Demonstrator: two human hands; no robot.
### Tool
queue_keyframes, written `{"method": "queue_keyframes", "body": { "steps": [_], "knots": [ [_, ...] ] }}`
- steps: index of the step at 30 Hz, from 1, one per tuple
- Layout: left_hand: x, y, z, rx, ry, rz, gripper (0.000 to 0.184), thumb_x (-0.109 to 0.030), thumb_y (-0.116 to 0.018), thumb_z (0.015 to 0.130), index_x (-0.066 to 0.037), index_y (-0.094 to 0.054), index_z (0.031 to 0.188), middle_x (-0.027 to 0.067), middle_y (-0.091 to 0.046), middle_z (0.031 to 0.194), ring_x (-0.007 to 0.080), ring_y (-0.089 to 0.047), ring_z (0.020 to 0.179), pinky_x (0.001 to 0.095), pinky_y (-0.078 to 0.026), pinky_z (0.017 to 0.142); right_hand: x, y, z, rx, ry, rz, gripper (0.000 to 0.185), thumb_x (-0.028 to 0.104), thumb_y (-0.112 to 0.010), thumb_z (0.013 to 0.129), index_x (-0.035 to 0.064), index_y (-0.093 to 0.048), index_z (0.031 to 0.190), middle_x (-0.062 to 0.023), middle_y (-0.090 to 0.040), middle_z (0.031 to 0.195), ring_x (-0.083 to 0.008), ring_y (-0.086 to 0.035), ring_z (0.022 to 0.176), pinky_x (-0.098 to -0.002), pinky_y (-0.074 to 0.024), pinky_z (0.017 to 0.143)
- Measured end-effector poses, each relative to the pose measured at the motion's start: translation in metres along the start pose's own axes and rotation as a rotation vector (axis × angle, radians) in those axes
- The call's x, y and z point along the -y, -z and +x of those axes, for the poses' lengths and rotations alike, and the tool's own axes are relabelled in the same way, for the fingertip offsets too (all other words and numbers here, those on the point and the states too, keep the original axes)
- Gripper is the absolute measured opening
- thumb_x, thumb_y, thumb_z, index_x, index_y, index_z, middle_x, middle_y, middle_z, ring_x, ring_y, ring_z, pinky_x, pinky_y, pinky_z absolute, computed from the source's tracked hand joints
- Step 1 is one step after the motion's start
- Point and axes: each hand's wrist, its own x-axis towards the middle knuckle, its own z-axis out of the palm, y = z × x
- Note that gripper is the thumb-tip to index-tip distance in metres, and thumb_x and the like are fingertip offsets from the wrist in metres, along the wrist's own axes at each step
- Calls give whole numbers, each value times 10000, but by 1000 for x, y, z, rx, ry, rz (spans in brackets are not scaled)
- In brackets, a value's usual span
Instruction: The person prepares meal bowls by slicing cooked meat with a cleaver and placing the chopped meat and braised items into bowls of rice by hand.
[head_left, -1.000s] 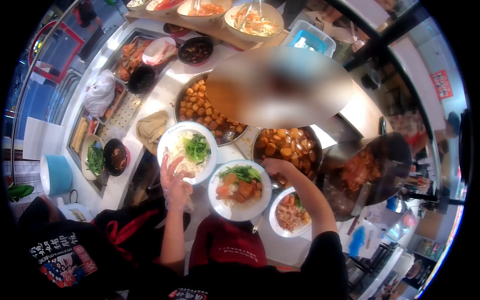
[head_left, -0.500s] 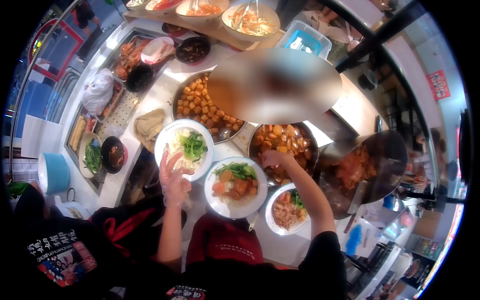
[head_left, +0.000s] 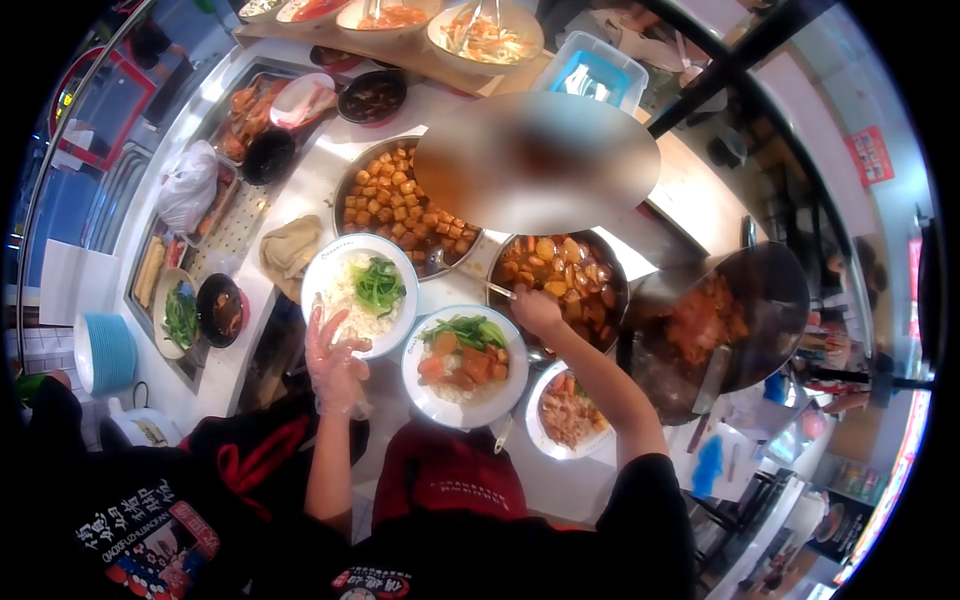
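My left hand, in a clear plastic glove, has its fingers spread at the near rim of a white plate of rice and leafy greens. My right hand is closed on the end of a metal ladle. The ladle's handle slants left to its bowl, which rests among brown cubes in a round pan. Beneath my right forearm, another pan holds chunky brown stew. Closer to me are a plate with greens, stew and rice, and another plate with minced meat, partly hidden by my arm.
A wok with reddish food stands at right, a spatula in it. Stacked blue-rimmed plates, a folded cloth and dark bowls are at left. Salad bowls line the back. A person in black is beside me at left.
My right hand has shifted slightly up and left, and the ladle's handle now shows. My left hand has edged down and left along the plate. The whole view has shifted slightly.
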Motion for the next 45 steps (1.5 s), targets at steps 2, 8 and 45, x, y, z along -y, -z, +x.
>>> {"method": "queue_keyframes", "body": {
  "steps": [2,8,45],
  "knots": [
    [-1,-3,-2,6,-17,-10,811,-8,-586,830,-91,-184,1529,241,-447,1392,225,-682,776,204,-475,417,-2,-8,2,-110,-41,-88,260,299,-527,919,49,-583,969,-216,-672,764,-395,-671,766,-488,-536,689],
    [-6,-26,-9,44,42,-39,930,13,-571,822,-152,-32,1561,239,-433,1407,228,-679,781,202,-483,437,-7,16,-7,-159,36,87,293,344,-493,955,63,-575,967,-201,-660,706,-415,-657,694,-501,-535,662],
    [21,-65,-7,292,151,-24,1090,12,-584,868,-318,248,1491,260,-441,1385,205,-655,715,229,-525,425,-108,67,-135,-164,-678,195,223,176,-583,870,18,-692,984,-249,-684,911,-398,-670,912,-476,-542,783]
  ]
}}
